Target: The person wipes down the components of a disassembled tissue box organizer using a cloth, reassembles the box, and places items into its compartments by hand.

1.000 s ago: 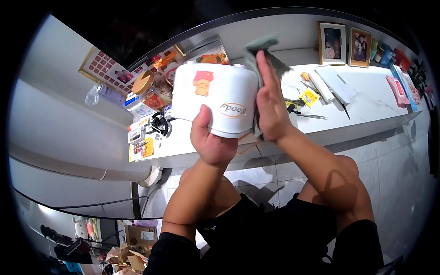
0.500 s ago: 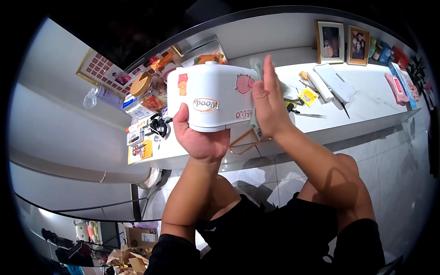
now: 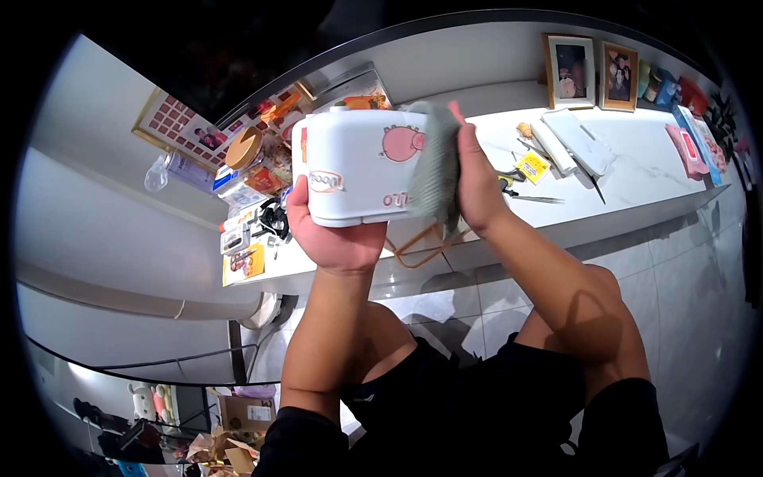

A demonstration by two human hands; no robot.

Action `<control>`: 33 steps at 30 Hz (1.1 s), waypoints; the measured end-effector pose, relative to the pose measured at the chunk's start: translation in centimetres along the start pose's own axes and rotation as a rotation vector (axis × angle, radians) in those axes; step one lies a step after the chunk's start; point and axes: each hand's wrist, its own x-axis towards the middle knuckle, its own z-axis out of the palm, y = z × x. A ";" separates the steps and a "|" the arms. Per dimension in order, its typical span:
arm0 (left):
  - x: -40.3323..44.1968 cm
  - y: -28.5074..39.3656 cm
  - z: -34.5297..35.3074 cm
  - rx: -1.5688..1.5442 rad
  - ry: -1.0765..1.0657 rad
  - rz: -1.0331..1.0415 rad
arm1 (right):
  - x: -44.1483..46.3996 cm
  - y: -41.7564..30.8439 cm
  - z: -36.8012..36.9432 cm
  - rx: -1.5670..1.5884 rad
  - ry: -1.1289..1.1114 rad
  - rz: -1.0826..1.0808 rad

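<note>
Left hand (image 3: 338, 242) partly closed around the lower left corner of a white box (image 3: 358, 171), supporting it from beneath; thumb on the near face, remaining fingers largely hidden. Box held up in front of the counter (image 3: 648, 147), clear of its top. Near face carries a pink pig sticker (image 3: 400, 144) and, to its lower left, an oval lettered sticker (image 3: 327, 182). Right hand (image 3: 479, 187) at the box's right end, upright, with a grey-green cloth (image 3: 437, 167) between it and the box; cloth overlaps the near face and is blurred. Fingers mostly behind the cloth: cannot tell how far open the hand is or whether it grips the fabric. On the counter, right of the right hand: tweezers (image 3: 540, 199), a yellow card (image 3: 532, 167); at the back, two photo frames (image 3: 548, 71).
</note>
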 end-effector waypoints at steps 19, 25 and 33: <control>-1.3 -4.8 1.6 0.202 0.178 0.021 | -0.1 4.8 -0.1 0.092 0.037 -0.177; -0.6 -4.4 0.4 0.174 0.174 -0.045 | -1.0 4.2 0.6 -0.728 0.200 -0.618; 0.0 -2.0 -1.7 0.136 0.033 -0.152 | 0.7 0.7 -1.6 -0.602 0.000 -0.410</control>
